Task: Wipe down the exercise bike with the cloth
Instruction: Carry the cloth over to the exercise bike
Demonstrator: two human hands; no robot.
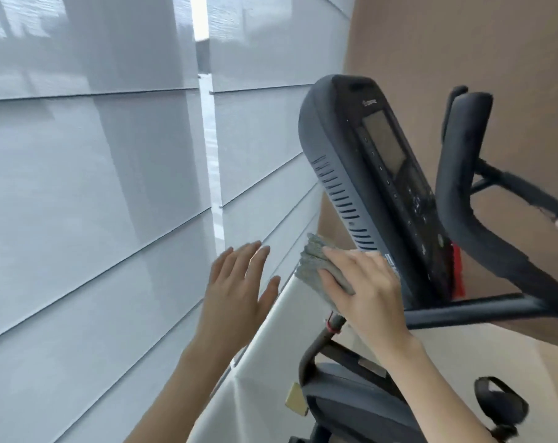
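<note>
- The wiping is under way, I'd say: the person is working the lower end of the console on the exercise bike, along the grey housing below the vent slots.
- The cloth, grey and folded into a thick pad, sits at about seven o'clock of the console, touching its bottom edge.
- The right hand lies over the cloth and holds it to the housing. Its fingers are bent down across the folds and pinch them rather than lying spread out. Most of the pad is hidden beneath the hand, with only the corner at ten o'clock showing.
- The left hand is at nine o'clock of the right one, a little apart. Its fingers are straight and fanned wide, and it holds nothing. It hangs in the air just beside the pale window blinds, and I cannot tell whether it touches them.
- My guess for the next move is a firm sweep up the housing toward twelve o'clock. After that the cloth would come round to the dark screen and its buttons, where lighter pressure seems wise.
- The handlebar at three o'clock and the pedal at five o'clock would be wiped later.
</note>
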